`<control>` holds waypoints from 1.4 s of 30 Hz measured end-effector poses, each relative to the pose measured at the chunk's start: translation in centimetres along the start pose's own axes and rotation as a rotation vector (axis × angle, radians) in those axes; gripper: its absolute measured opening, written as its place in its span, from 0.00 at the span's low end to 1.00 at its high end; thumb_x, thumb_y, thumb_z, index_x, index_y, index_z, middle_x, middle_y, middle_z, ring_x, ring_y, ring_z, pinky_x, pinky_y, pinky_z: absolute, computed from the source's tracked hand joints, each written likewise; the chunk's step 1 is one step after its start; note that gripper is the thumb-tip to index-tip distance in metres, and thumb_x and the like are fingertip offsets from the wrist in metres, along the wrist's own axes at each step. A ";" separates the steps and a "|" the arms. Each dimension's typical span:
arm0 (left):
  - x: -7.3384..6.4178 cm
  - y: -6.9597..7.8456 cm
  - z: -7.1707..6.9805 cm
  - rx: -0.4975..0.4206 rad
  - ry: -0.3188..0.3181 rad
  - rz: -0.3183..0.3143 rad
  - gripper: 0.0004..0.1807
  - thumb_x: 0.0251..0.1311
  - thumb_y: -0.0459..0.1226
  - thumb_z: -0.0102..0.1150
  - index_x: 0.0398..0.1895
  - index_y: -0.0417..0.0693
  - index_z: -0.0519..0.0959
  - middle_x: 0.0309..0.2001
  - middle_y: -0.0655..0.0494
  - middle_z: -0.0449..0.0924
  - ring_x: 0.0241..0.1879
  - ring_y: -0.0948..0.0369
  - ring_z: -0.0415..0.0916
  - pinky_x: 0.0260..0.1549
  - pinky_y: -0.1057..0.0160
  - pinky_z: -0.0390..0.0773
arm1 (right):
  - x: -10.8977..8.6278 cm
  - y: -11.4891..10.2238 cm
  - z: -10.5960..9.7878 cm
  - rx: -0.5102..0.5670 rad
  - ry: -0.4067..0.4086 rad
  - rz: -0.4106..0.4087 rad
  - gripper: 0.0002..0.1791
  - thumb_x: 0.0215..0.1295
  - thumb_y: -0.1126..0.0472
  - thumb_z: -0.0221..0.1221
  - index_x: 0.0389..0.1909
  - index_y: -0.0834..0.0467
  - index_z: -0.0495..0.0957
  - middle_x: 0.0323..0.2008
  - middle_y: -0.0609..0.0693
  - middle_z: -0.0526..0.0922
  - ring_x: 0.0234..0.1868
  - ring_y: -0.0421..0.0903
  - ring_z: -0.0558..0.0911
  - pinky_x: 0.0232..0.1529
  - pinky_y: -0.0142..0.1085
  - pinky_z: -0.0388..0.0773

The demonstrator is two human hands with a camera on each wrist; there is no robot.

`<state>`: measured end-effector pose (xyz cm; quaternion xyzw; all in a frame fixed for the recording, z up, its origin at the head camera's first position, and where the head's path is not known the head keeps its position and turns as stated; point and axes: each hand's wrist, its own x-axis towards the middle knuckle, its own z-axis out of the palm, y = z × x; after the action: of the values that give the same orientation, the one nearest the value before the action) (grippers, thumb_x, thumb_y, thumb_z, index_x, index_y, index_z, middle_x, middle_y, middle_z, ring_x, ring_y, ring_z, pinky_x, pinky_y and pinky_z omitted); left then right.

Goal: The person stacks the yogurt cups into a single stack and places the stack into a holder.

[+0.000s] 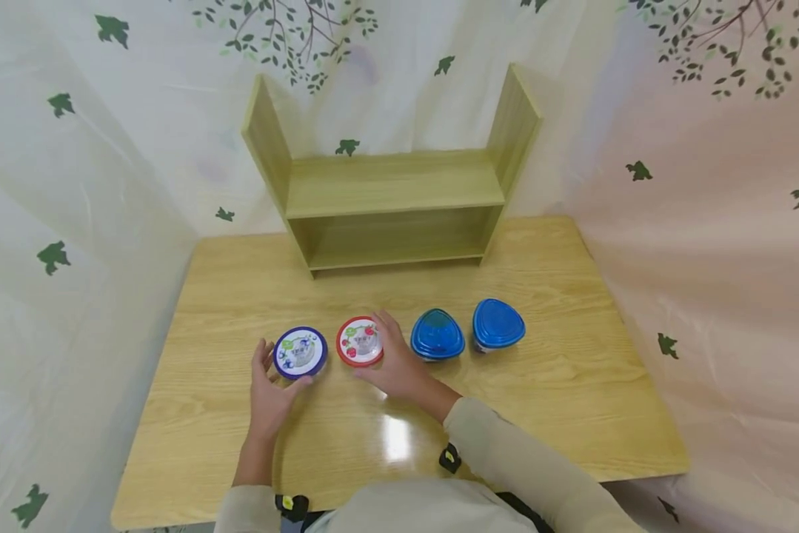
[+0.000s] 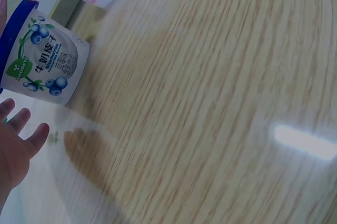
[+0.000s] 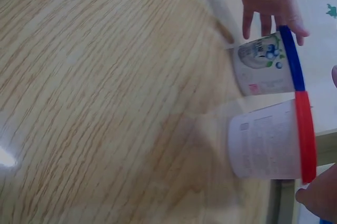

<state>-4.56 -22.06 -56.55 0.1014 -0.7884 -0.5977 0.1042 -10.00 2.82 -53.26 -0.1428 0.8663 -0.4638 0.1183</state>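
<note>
A white tub with a dark blue lid (image 1: 300,352) and blueberry pictures stands on the table. My left hand (image 1: 272,392) spreads around its left and near sides, thumb close to the lid; in the left wrist view the spread fingers (image 2: 37,138) are apart from the tub wall (image 2: 50,60). Right of it is a similar tub with a red lid (image 1: 359,342) showing strawberries. My right hand (image 1: 402,370) reaches around this one's right side, fingers extended along the lid's edge and thumb at the near side. In the right wrist view both tubs stand upright side by side.
Two containers with rounded triangular blue lids, one nearer (image 1: 437,334) and one farther right (image 1: 499,323), stand right of my right hand. Behind everything is a two-tier wooden shelf (image 1: 395,181). The wooden table (image 1: 559,414) meets patterned cloth walls at its back and sides.
</note>
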 end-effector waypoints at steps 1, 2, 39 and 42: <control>0.1 -0.1 0.1 0.009 0.001 -0.005 0.64 0.42 0.25 0.79 0.79 0.34 0.45 0.74 0.33 0.54 0.72 0.39 0.55 0.60 0.50 0.64 | 0.2 0.2 0.3 -0.007 -0.005 0.020 0.61 0.54 0.43 0.74 0.81 0.46 0.45 0.80 0.50 0.45 0.76 0.56 0.57 0.67 0.58 0.66; 0.1 -0.2 0.3 0.010 0.002 -0.007 0.64 0.42 0.26 0.80 0.78 0.34 0.45 0.74 0.34 0.55 0.72 0.40 0.55 0.60 0.53 0.65 | 0.5 0.5 0.7 -0.005 -0.003 0.038 0.62 0.53 0.43 0.75 0.81 0.46 0.44 0.80 0.49 0.46 0.75 0.56 0.59 0.67 0.58 0.67; 3.3 -1.9 1.8 0.069 -0.130 -0.019 0.62 0.42 0.36 0.84 0.79 0.46 0.52 0.71 0.36 0.62 0.71 0.43 0.59 0.72 0.44 0.53 | 1.7 -0.3 2.2 0.200 0.248 0.085 0.66 0.47 0.46 0.79 0.81 0.50 0.46 0.71 0.51 0.65 0.69 0.52 0.69 0.66 0.54 0.70; 3.4 -1.9 1.8 0.076 -0.158 -0.029 0.63 0.43 0.38 0.83 0.79 0.47 0.50 0.71 0.36 0.62 0.71 0.43 0.59 0.71 0.42 0.54 | 1.7 -1.3 1.8 0.192 0.266 0.091 0.67 0.46 0.45 0.79 0.81 0.46 0.46 0.70 0.51 0.65 0.67 0.51 0.70 0.63 0.53 0.73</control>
<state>-8.26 -21.85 -58.71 0.0695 -0.8149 -0.5747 0.0290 -10.84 0.16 -53.25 -0.0289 0.8317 -0.5533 0.0363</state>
